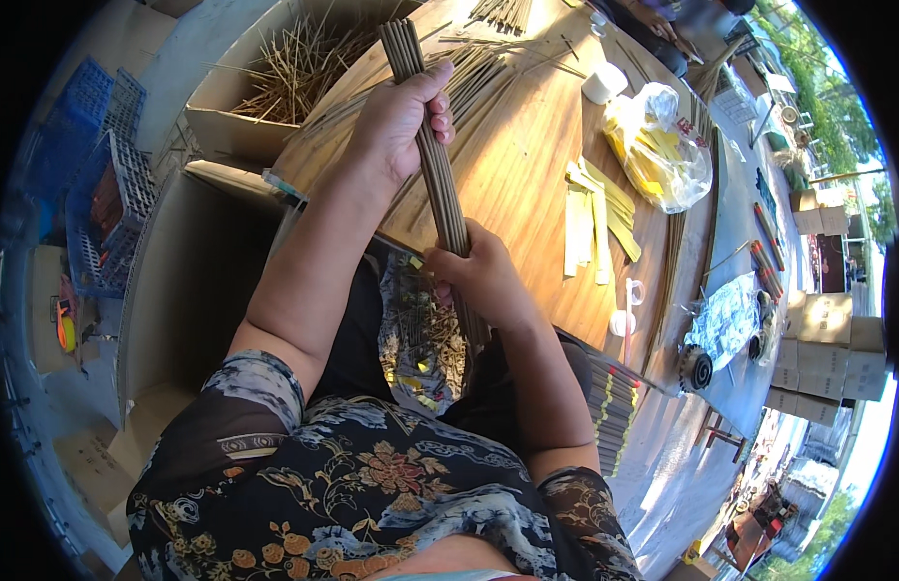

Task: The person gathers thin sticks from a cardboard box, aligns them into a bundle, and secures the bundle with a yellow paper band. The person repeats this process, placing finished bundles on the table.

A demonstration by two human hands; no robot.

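A bundle of thin brown sticks (436, 184), which look like incense sticks, slants across the front of the wooden table (527, 174). My left hand (401, 121) is wrapped round its upper part, with the stick ends standing out above the fist. Lower down, my right hand (483, 276) grips the same bundle, thumb across it. The bundle's bottom end reaches toward my lap, partly hidden by that hand. Beyond my left hand, loose sticks (478, 82) lie spread on the table. To the right are flat yellow strips (600, 218) in a loose pile.
A cardboard box (238, 136) full of tangled sticks stands left of the table. A clear plastic bag (662, 145) of yellow strips and a white roll (604, 83) lie at the right. Bundles with yellow bands (614, 412) sit below the right edge. Blue crates (106, 208) stand far left.
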